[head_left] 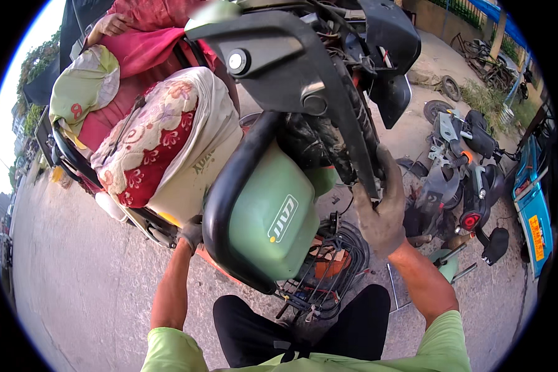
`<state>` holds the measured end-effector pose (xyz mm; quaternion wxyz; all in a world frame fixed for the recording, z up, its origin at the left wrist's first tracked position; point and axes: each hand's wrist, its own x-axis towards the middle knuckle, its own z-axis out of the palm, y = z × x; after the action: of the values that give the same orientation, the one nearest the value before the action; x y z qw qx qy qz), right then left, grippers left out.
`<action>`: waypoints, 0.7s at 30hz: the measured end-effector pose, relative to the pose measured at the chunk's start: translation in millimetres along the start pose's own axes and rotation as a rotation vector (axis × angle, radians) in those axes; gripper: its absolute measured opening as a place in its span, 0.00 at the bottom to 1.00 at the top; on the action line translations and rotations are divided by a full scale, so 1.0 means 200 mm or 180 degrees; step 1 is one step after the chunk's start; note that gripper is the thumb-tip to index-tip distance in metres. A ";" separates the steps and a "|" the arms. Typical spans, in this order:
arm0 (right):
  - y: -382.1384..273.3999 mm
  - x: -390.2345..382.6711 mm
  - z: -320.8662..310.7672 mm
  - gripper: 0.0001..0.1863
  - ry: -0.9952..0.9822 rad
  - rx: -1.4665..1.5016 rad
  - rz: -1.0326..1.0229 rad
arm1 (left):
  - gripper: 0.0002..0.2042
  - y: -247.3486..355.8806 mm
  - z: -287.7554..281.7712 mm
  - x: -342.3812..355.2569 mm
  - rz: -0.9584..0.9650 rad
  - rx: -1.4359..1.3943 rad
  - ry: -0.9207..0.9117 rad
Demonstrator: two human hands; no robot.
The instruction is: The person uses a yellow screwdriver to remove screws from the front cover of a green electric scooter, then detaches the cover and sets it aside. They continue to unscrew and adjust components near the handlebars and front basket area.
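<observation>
Under right hand [383, 214] fingers: black frame bar [353, 133] clamped. Left hand [192, 232] fingers closed on scooter [260, 217] underside. Scooter held tilted; basket [328, 266] below, not yet set down.

Soft, even daylight fills the scene, with no hard shadows on the concrete ground [99, 273]. At ten o'clock the sky [18, 80] is blown out to flat white, the brightest patch in view. Toward two o'clock the far yard looks warmer and slightly hazy. A small glint sits on the green panel [266, 217] near centre. The fisheye bends straight edges strongly toward the black circular rim, with a thin blue fringe there. At twelve o'clock a small patch is smeared; the centre stays reasonably sharp.
</observation>
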<state>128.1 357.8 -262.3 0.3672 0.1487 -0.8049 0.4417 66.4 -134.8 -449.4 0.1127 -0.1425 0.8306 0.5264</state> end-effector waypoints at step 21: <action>-1.22 0.22 -0.73 0.44 -0.2893 0.1495 0.2355 | 0.17 1.76 0.43 -1.77 -0.0559 -0.1646 -0.2438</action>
<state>302.1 343.2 -34.7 -0.2309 0.1100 -0.7603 0.5971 275.5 128.4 -68.8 0.4160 -0.0312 0.5557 0.7192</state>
